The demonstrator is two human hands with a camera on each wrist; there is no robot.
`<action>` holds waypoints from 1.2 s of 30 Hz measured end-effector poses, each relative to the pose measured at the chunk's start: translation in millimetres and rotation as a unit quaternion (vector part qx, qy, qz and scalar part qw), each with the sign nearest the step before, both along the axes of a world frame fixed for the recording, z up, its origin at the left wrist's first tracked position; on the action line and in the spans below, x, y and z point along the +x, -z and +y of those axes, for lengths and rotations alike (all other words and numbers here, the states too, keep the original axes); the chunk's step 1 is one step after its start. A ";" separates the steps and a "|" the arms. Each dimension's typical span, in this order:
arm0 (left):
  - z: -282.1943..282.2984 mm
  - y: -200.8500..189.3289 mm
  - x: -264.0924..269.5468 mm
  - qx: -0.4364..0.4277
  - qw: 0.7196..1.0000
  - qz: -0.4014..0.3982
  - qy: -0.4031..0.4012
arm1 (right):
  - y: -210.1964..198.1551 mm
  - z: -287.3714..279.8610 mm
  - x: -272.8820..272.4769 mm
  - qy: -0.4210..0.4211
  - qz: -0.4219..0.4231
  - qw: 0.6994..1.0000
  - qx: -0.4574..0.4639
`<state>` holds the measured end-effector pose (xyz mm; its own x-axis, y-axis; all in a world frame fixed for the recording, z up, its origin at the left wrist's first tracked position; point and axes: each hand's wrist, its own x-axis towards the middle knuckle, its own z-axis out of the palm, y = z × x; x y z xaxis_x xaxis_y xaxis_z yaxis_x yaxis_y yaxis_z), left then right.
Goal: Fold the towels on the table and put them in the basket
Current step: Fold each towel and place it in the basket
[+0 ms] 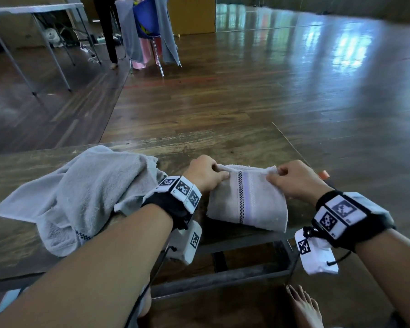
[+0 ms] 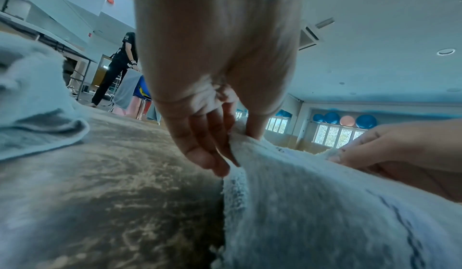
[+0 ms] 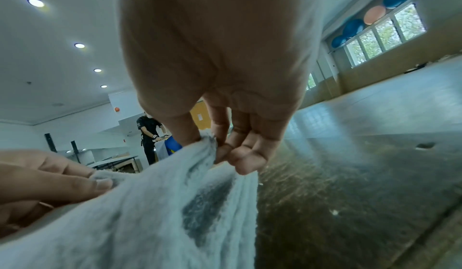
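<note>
Striped towel (image 1: 247, 204), folded, lies on the bench (image 1: 199, 147) near its front edge, between both hands. Left hand (image 1: 205, 172) pinches the far left corner; right hand (image 1: 294, 179) pinches the far right corner. Each grip narrow, holding cloth. Crumpled grey towel (image 1: 81, 195) sits beside the left forearm.

Legible text: none. Wrist bands (image 1: 341, 215) carry black-and-white square marker patterns only; no words or numbers readable.
</note>
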<state>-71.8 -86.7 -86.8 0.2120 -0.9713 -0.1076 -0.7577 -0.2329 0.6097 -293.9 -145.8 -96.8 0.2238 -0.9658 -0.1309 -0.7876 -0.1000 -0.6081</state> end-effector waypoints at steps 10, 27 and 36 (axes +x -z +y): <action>-40.8 11.2 -2.3 0.004 0.997 0.070 -0.024 | 2.6 -32.5 -4.6 0.017 0.063 0.998 -0.019; -42.2 21.5 -13.4 0.002 0.998 0.030 -0.058 | 14.7 -33.7 -4.2 0.001 0.082 0.997 -0.011; -30.9 9.6 -11.6 -0.171 0.968 -0.180 0.021 | 8.4 -26.2 5.4 -0.047 -0.054 0.974 0.216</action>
<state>-83.4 -117.6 -96.4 0.1351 -0.9458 0.2953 -0.9401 -0.0282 0.3397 -288.5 -172.0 -105.2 0.3441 -0.7999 -0.4917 -0.7166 0.1147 -0.6880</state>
